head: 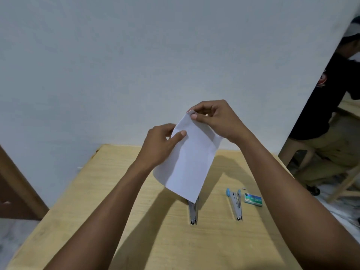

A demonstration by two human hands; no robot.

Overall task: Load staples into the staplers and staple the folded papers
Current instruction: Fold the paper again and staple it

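paper [191, 158] — white, smooth, folded, held up over the table [116, 191] | your left hand [159, 145] pinches its left edge, your right hand [214, 119] pinches its top corner | pale wood-grain top — steel stapler [193, 212] partly behind the paper, blue stapler [235, 204], green box [253, 199] just beside it

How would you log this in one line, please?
left hand, right hand: pinching paper aloft | blue stapler, second stapler, staple box: on table

Both bare forearms reach forward, hands raised close together. The left hand [160, 146] pinches the folded paper [190, 164] at its left edge, thumb on top; the right hand [216, 119] pinches its top corner, knuckles bent.
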